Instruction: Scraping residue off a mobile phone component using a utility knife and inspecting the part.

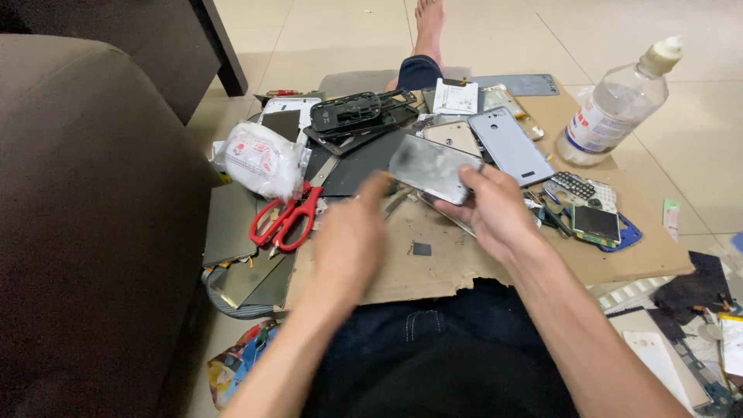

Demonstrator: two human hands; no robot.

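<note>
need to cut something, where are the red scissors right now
In the head view, the red scissors lie on the left side of the cardboard sheet, just below the white plastic packet and left of the blurred left hand.

Single head view, looking steeply down, close over lap and floor

Scissors [285, 220] left on cardboard [464, 263] — bottle [615, 104] far right.

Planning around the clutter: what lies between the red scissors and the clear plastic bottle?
In the head view, both hands, the grey metal plate and a silver-blue phone back cover.
</note>
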